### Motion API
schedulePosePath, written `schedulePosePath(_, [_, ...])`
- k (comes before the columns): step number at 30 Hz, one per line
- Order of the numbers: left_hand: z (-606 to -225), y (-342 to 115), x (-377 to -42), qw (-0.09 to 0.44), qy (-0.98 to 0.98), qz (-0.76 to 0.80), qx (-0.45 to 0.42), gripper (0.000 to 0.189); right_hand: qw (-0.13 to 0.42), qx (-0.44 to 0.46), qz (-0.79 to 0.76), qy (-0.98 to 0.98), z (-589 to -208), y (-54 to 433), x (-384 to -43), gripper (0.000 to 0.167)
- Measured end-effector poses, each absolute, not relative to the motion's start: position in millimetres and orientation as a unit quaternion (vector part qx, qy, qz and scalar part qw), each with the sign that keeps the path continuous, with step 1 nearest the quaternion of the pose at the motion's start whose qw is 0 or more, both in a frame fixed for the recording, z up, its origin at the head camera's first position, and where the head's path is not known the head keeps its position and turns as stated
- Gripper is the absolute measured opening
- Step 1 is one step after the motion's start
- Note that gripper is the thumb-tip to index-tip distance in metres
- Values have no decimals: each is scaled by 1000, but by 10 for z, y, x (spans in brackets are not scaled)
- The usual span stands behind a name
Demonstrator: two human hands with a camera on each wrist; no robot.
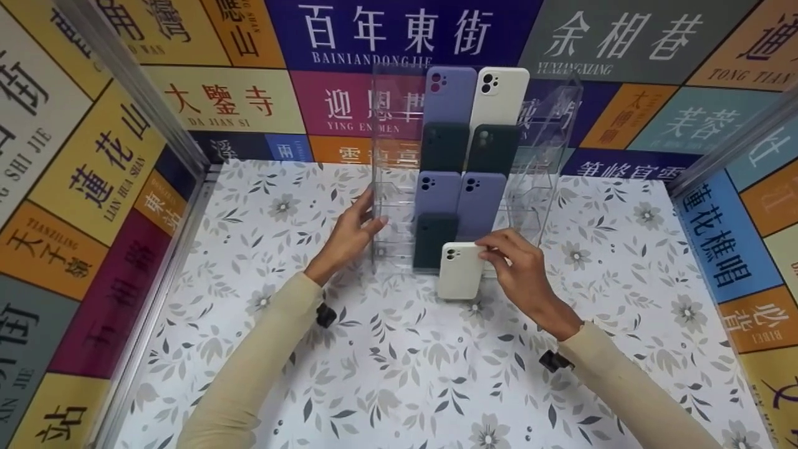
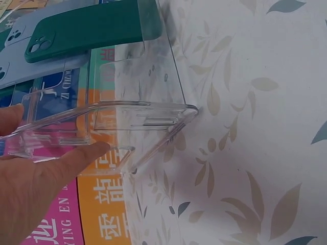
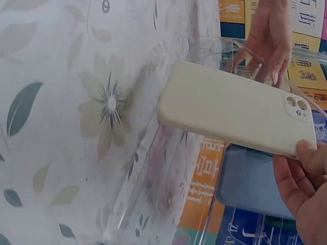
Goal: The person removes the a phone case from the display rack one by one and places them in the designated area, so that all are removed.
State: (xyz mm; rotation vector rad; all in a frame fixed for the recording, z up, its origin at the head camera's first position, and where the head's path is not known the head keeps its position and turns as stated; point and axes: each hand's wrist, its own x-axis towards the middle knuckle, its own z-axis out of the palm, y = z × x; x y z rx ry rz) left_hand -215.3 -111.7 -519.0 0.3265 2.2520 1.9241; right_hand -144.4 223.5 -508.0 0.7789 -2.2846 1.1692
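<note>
The right hand (image 1: 520,265) had its grip closed on a cream phone case (image 1: 460,274), thumb and fingers pinching its upper right corner. The case was upright, its camera cutout at the top left, in front of the bottom tier of a clear plastic display stand (image 1: 396,202), beside a dark green phone case (image 1: 434,243); whether its lower edge touched anything could not be told. The left hand (image 1: 349,234) gripped the stand's left side panel between thumb and fingers. Higher tiers held two lavender cases (image 1: 483,202), two dark green cases (image 1: 494,149), then a lavender case (image 1: 449,93) beside a white one (image 1: 500,96). The stand stood on a floral-patterned worktop (image 1: 399,374).
</note>
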Motion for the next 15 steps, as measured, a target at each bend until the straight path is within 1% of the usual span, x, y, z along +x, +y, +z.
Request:
schedulePosePath(4, [-5172,-1106,-2159,78,755,642,111,78,223,275,430,-830,-5118,2160,-1438,20])
schedulePosePath(15, [-5185,-1111,-2156,67,758,638,118,79,185,260,462,-827,-5239,1925,-1411,21])
